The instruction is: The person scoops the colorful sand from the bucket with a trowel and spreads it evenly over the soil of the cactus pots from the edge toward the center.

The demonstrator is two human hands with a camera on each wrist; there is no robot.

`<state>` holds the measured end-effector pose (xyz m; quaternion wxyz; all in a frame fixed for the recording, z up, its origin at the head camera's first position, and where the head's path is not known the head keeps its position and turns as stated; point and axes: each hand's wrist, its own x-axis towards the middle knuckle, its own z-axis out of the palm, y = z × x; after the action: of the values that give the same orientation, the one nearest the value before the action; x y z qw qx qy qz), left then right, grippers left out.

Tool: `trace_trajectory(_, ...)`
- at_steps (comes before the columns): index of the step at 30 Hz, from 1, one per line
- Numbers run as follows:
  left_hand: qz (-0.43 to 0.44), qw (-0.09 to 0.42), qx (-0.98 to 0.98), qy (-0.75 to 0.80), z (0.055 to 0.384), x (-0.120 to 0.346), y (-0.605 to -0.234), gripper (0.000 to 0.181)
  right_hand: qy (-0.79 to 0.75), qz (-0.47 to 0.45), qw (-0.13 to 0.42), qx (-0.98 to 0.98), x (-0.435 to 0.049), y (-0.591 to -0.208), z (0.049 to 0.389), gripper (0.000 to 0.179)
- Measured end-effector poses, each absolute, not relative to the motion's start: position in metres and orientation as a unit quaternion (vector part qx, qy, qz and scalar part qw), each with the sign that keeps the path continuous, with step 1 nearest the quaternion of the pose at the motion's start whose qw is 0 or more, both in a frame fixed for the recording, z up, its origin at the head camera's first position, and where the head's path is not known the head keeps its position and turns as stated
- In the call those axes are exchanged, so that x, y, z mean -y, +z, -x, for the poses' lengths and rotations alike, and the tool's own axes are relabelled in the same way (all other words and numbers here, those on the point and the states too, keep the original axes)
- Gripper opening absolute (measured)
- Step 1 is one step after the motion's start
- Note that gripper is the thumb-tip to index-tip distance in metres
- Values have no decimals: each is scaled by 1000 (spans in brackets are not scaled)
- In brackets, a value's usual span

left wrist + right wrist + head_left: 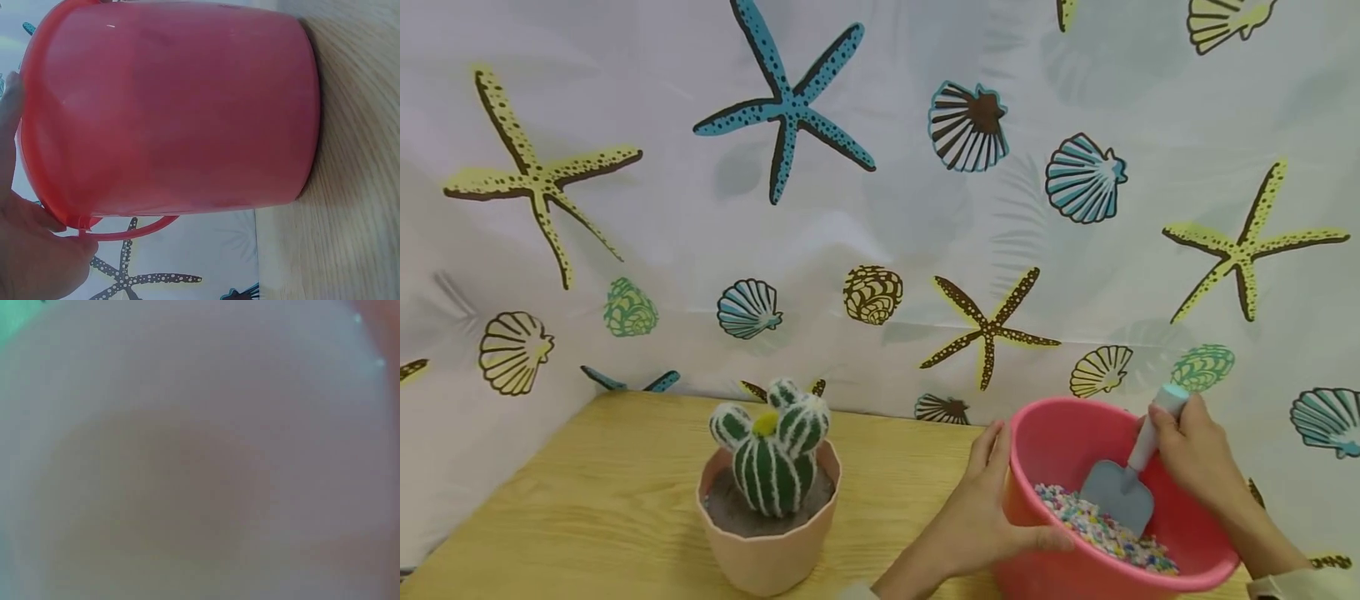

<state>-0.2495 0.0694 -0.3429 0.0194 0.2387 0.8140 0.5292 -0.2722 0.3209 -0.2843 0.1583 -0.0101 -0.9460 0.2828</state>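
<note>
A red plastic bucket (1052, 579) stands on the table at the right, with small multicoloured pebbles (1078, 518) inside. My left hand (970, 517) holds its rim from the left, thumb along the near side and fingers farther back. In the left wrist view the bucket's wall (175, 112) fills the middle, with the hand (44, 250) at the rim beside the thin red bail handle (140, 231). My right hand (1202, 462) grips the pale handle of a small trowel (1122, 496), its grey blade tip down in the pebbles. The right wrist view is blurred.
A potted toy cactus (775, 475) with white-striped green stems stands left of the bucket, in a pinkish pot (767, 554) of grey filling. Behind the wooden table (587, 500) hangs a white cloth (880, 225) printed with starfish and shells.
</note>
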Motion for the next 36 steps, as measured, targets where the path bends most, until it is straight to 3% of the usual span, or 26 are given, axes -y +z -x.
trace_trajectory(18, -205, -10, -800, 563, 245, -53, -344, 117, 514, 20, 13, 857, -291, -286, 284, 41)
trace_trajectory(23, -208, -14, -798, 565, 243, -55, -343, 115, 511, 22, 1, 859, -295, -285, 284, 43)
trace_trajectory(31, -226, 2, -809, 543, 244, -63, -342, 115, 546, 40, -15, 837, -315, -284, 279, 65)
trace_trajectory(36, -227, 4, -818, 529, 244, -63, -341, 116, 595, 62, -33, 800, -324, -283, 278, 61)
